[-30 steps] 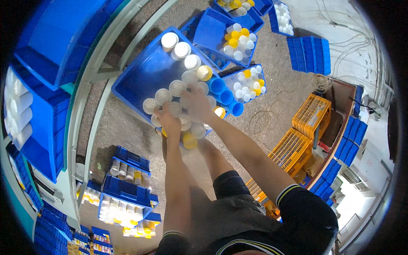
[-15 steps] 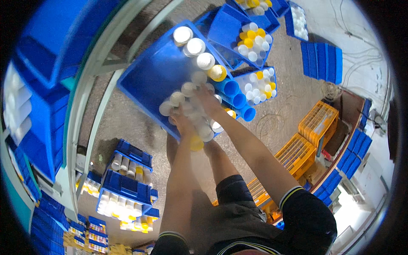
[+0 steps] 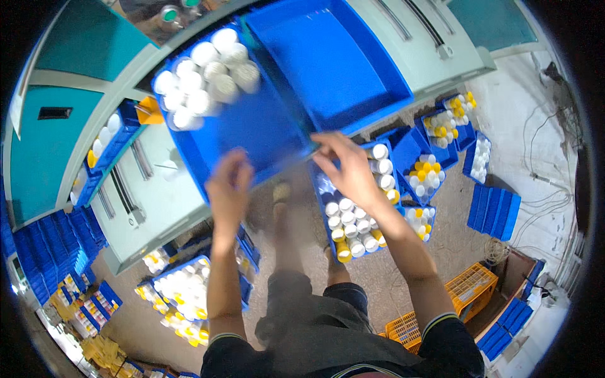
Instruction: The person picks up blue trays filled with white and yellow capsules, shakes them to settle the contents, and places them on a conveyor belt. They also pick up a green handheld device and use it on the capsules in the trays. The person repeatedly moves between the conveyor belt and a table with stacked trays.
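Observation:
My left hand [image 3: 228, 189] is over the near edge of a blue tray [image 3: 252, 138], slightly blurred, fingers bent and apart with nothing visible in them. White cylindrical containers [image 3: 208, 79] stand grouped at that tray's far left. My right hand [image 3: 343, 167] is open, its fingertips by the tray's near right corner. Below that forearm, a second blue tray [image 3: 323, 217] holds rows of white and yellow-ended cylinders [image 3: 353, 223]. My right arm hides part of it.
Another blue tray [image 3: 328, 63] lies on the pale bench [image 3: 409, 38] at the far side. More trays of cylinders [image 3: 183, 283] stand low on the left. Orange crates [image 3: 469, 290] and stacked blue bins [image 3: 493, 211] are on the right.
The view has swung toward the bench. My hands, earlier together among cylinders in the lower tray, are now apart near the bench tray, holding no visible cylinders.

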Tool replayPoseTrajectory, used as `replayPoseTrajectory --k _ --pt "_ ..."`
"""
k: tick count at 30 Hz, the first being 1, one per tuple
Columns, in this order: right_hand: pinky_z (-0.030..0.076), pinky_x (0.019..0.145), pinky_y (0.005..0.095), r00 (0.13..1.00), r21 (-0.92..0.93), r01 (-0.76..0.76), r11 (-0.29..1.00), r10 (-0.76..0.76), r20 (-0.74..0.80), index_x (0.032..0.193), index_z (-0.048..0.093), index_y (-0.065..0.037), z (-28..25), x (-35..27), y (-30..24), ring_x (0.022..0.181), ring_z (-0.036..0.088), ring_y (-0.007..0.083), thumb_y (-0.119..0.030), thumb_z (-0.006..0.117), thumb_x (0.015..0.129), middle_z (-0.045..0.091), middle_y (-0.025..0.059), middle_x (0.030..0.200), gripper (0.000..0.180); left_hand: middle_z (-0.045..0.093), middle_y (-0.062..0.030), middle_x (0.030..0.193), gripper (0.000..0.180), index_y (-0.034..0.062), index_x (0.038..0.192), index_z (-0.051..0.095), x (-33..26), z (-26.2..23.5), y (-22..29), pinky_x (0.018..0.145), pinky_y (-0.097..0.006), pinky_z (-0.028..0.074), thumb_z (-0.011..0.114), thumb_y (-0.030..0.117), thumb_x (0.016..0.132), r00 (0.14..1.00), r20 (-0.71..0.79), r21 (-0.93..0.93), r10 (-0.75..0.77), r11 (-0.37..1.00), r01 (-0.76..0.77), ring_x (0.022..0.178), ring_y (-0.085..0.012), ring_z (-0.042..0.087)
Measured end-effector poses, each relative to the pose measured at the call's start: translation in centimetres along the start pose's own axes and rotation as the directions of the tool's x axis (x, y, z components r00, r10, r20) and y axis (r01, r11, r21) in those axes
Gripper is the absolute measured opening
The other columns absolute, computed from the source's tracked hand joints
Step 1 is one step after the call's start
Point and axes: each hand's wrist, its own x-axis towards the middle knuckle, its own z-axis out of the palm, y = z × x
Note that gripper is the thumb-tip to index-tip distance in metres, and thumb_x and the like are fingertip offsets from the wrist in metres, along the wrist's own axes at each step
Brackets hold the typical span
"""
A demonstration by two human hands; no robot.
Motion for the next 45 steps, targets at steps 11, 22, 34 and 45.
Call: replayPoseTrajectory --k 11,22,34,45 --pt "0.046 0.1 0.0468 0.924 -0.555 -0.05 0.83 0.249 0.289 0.133 0.052 -0.024 17.9 28.8 -0.1 0.115 0.054 0.0459 0.001 0.063 0.074 0.029 0.0243 0.147 0.065 0.043 -0.0277 0.135 0.07 0.0189 0.136 0.046 26.7 -5.7 -8.9 0.095 -0.052 0.047 0.063 0.001 0.071 0.995 0.017 0.659 -0.101 0.749 0.065 0.126 -0.048 0.039" --pt "0.047 0.099 0.0441 0.944 -0.577 -0.085 0.812 0.252 0.215 0.126 0.059 -0.015 19.0 28.8 -0.2 0.12 0.053 0.0415 -0.004 0.059 0.079 0.039 0.0277 0.141 0.049 0.044 -0.0264 0.13 0.064 0.0079 0.132 0.047 26.0 -5.3 -7.5 0.097 -0.053 0.043 0.071 0.009 0.072 0.992 0.086 0.65 -0.094 0.76 0.015 0.124 -0.0441 0.041" --pt "0.054 0.084 0.0399 0.984 -0.535 -0.012 0.845 -0.086 -0.157 0.116 0.06 -0.018 0.8 8.5 -15.9 0.101 0.063 0.034 0.009 0.07 0.062 0.045 0.017 0.135 0.062 0.035 -0.0266 0.133 0.075 0.0155 0.13 0.053 4.8 -4.7 15.6 0.098 -0.049 0.038 0.062 -0.013 0.062 0.968 -0.079 0.405 0.239 0.895 -0.187 0.122 -0.0459 0.04" --pt "0.054 0.084 0.0423 0.821 -0.57 -0.553 0.608 0.514 -0.248 0.119 0.059 -0.014 -6.3 -18.7 -7.0 0.109 0.059 0.0408 0.013 0.066 0.059 0.043 0.0194 0.137 0.066 0.04 -0.0212 0.135 0.061 0.0161 0.127 0.056 -16.6 12.7 9.1 0.104 -0.048 0.037 0.065 -0.007 0.072 0.883 0.469 0.22 -0.014 0.97 -0.101 0.127 -0.043 0.039"
